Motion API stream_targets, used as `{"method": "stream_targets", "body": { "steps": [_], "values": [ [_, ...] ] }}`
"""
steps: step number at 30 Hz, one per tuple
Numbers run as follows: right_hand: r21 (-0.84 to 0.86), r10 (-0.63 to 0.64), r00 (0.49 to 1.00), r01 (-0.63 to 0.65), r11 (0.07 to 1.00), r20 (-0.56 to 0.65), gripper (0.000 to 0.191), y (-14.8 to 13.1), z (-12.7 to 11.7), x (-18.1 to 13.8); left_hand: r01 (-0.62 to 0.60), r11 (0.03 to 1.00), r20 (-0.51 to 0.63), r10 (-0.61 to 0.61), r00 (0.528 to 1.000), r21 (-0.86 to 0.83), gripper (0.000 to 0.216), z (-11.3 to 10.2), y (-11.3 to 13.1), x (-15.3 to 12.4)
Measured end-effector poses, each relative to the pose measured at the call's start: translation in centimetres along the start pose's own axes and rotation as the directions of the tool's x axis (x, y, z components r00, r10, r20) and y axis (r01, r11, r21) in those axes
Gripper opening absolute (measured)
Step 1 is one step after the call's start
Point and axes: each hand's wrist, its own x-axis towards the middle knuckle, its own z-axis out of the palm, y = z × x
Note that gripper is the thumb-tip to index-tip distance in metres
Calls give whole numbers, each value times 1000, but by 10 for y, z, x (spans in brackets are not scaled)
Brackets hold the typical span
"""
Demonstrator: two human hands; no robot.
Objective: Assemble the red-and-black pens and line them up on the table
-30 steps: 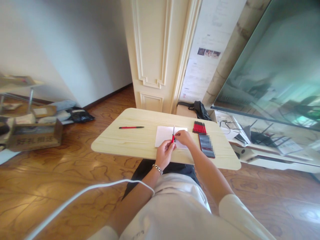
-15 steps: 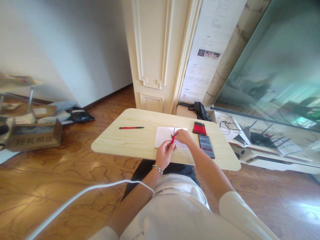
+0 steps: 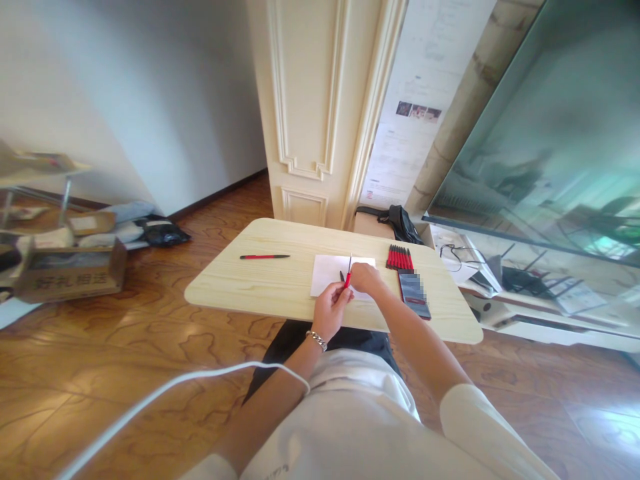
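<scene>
My left hand (image 3: 330, 309), a metal bracelet on its wrist, is closed around the red barrel of a pen (image 3: 347, 278) above a white sheet of paper (image 3: 327, 272). My right hand (image 3: 364, 277) pinches the same pen near its top, where a thin refill sticks upward. A small dark piece lies on the paper just left of my fingers. A row of several red-and-black pens (image 3: 399, 257) lies to the right of the paper, with a dark flat box (image 3: 414, 294) below them. One more red pen (image 3: 264, 257) lies alone on the left of the light wooden table (image 3: 240, 283).
A cream panelled door stands behind the table, with a black bag (image 3: 397, 220) at its foot. A cardboard box (image 3: 65, 273) and clutter sit on the wood floor at left. A glass panel and low shelf with cables stand at right. A white cable (image 3: 150, 400) crosses my lap.
Both hands stay on the pen over the paper. My right hand has shifted slightly and the small dark piece now shows on the paper beside it.
</scene>
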Motion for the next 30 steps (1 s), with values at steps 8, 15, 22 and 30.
{"method": "stream_targets", "body": {
  "steps": [8, 15, 22, 30],
  "values": [
    [843, -12, 951, 280, 459, -309, 24, 15, -28, -25, 13, 1000, 2, -13, 1000, 26, 34, 1, -4, 0],
    [895, 93, 904, 392, 211, -418, 31, 6, -56, -44, 9, 993, 5, -9, 1000, 122, 34, -2, -6, -2],
    [868, 111, 874, 439, 233, -472, 31, 4, -52, -44, -11, 981, 15, 9, 1000, 192, 32, -1, -7, -3],
    [840, 135, 854, 445, 311, -502, 31, 5, -53, -47, -7, 981, 9, 5, 1000, 193, 33, -2, -9, -2]
  ]
}}
